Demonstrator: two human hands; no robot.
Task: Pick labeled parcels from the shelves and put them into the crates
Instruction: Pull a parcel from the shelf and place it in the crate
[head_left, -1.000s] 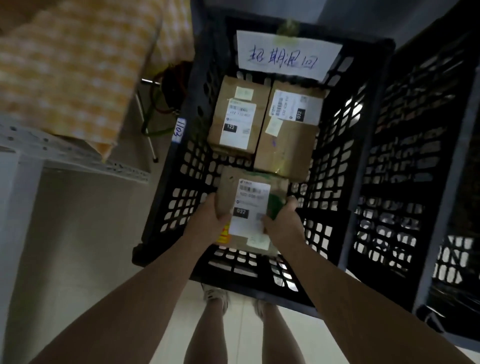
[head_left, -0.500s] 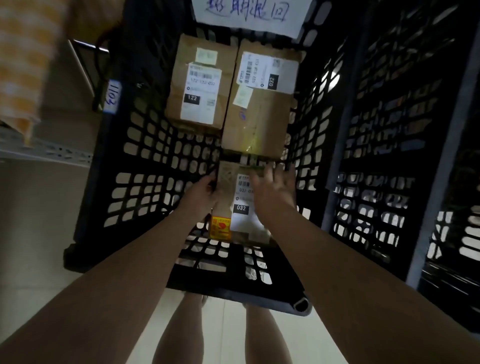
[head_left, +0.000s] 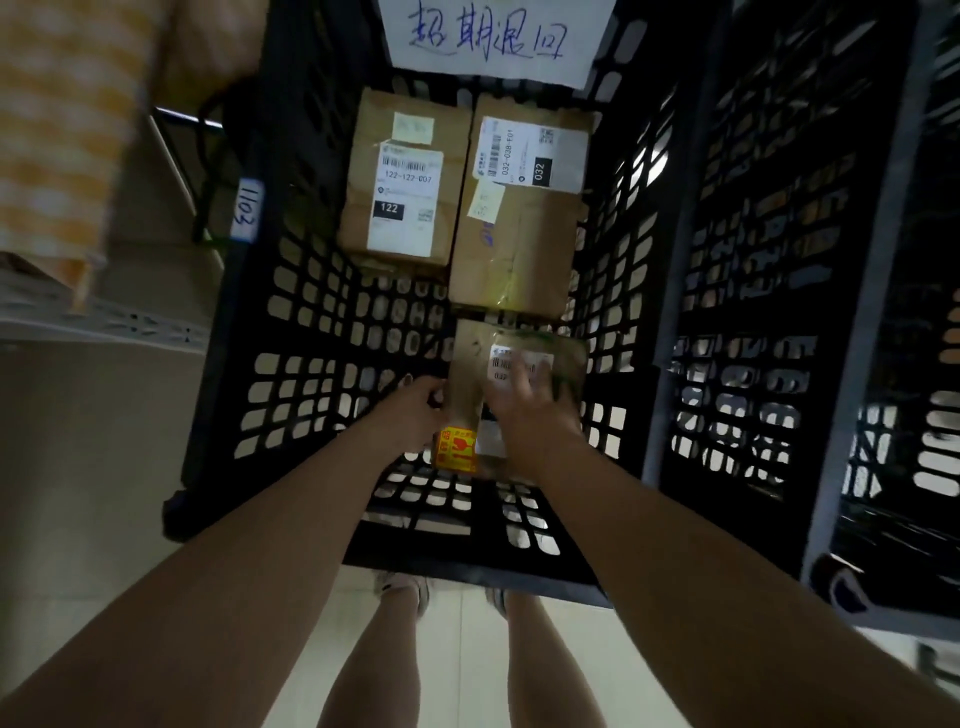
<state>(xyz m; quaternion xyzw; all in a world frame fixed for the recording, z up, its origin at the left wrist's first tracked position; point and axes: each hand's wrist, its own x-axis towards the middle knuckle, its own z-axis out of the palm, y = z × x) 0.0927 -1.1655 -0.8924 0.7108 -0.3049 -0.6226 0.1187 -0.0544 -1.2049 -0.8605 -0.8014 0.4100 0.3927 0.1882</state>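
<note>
A black lattice crate (head_left: 322, 364) stands in front of me with a handwritten paper sign (head_left: 493, 36) on its far wall. Low in its near right part lies a brown parcel (head_left: 467, 374) with a white 032 label and a yellow sticker. My left hand (head_left: 410, 410) grips the parcel's left edge. Over the label, my right hand (head_left: 530, 410) rests flat with its fingers spread. At the crate's far end, a parcel labelled 122 (head_left: 405, 182) and a larger parcel labelled 032 (head_left: 519, 244) lie side by side.
A second black crate (head_left: 779, 260) stands directly to the right. On the left is a pale metal shelf (head_left: 104, 322) with a yellow checked cloth (head_left: 62, 130) above it. A tag reading 1103 (head_left: 245, 210) hangs on the crate's left rim. My legs stand on light floor below.
The parcel has gone down from between both hands to low in the crate. My right hand left its side and now lies flat on top.
</note>
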